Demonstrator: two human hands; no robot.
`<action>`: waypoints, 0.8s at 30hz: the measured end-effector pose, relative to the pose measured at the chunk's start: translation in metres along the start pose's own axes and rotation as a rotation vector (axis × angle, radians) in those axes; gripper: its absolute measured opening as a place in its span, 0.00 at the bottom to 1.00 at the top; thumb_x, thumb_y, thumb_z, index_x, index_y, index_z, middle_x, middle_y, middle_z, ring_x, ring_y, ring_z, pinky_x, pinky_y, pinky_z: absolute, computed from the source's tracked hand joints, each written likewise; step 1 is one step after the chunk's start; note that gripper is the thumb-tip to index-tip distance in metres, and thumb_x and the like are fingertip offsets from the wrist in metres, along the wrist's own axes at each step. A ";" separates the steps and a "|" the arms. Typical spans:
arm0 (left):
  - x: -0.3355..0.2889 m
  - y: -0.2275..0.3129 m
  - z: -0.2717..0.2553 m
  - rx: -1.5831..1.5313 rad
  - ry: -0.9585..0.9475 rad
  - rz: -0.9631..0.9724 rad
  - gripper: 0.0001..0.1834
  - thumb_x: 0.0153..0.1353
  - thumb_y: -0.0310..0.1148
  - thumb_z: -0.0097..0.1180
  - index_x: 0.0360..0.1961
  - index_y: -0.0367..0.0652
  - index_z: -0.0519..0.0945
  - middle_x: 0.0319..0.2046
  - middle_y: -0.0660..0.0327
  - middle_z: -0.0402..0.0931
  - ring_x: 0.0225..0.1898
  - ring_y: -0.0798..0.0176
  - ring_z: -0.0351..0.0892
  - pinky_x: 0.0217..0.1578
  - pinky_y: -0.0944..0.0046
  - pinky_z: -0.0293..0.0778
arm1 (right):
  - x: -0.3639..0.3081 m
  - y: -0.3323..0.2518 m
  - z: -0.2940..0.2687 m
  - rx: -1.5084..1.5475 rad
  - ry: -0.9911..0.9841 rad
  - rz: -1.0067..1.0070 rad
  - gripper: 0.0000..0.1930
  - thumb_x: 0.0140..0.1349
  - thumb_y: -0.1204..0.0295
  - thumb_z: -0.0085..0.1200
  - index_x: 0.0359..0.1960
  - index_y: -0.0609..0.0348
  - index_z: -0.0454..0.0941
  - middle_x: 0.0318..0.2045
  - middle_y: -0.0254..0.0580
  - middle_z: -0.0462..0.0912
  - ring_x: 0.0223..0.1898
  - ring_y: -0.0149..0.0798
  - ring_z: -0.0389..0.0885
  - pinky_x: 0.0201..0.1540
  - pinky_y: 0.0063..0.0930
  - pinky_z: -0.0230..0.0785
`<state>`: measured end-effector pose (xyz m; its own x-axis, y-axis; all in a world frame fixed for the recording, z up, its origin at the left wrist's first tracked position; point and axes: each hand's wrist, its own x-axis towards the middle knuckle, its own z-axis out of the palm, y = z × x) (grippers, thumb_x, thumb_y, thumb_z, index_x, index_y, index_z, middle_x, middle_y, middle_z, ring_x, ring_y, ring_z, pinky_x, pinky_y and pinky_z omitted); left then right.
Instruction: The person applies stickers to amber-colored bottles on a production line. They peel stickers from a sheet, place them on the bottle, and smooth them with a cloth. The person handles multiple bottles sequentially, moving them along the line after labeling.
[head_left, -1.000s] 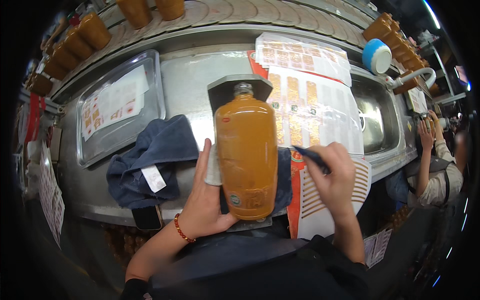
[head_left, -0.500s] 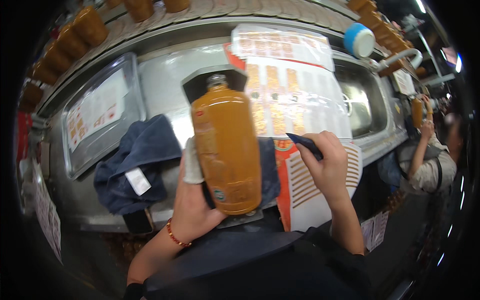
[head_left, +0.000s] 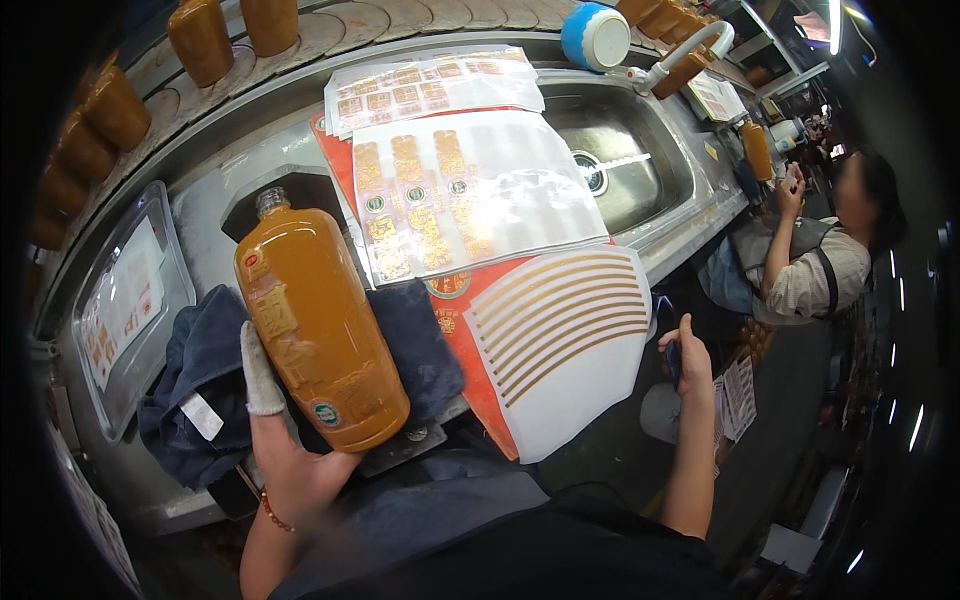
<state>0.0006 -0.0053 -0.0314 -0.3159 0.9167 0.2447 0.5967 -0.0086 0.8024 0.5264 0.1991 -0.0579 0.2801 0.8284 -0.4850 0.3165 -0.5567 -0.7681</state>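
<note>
An amber-brown glass bottle (head_left: 320, 325) with a clear neck lies tilted, its neck pointing away and a little left. Gold raised decoration and a small green round mark show on its front. My left hand (head_left: 290, 455) grips its lower left side, the thumb by the base; a white finger cover is on one finger, and a red bead bracelet circles the wrist. Dark cloth (head_left: 415, 335) lies beside and partly behind the bottle. Off to the right, past the table edge, my right hand (head_left: 692, 358) holds a dark blue pointed tool (head_left: 673, 362), partly hidden by the fingers.
White sheets with gold decals (head_left: 420, 200) and a sheet of curved gold strips (head_left: 560, 320) lie right of the bottle on a red sheet (head_left: 480, 385). Beyond are a sink (head_left: 640, 190) and a blue-white container (head_left: 595, 36). A clear tray (head_left: 125, 300) lies left; a co-worker (head_left: 810, 250) is at right.
The view has swung right, so the bench appears farther left. My right hand has moved right, away from the strip sheet, with the blue tool. My left hand stays on the bottle.
</note>
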 end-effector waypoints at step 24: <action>-0.003 0.022 -0.001 0.140 0.004 0.093 0.64 0.47 0.31 0.80 0.80 0.36 0.51 0.80 0.44 0.42 0.80 0.41 0.50 0.76 0.50 0.56 | -0.022 -0.027 0.037 0.005 -0.275 -0.213 0.11 0.67 0.70 0.67 0.44 0.66 0.84 0.34 0.33 0.87 0.34 0.22 0.81 0.40 0.18 0.73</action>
<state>0.0135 -0.0088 -0.0142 -0.2571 0.9131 0.3166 0.7206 -0.0372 0.6924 0.4783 0.1980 -0.0423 -0.0471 0.9119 -0.4078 0.3372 -0.3697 -0.8658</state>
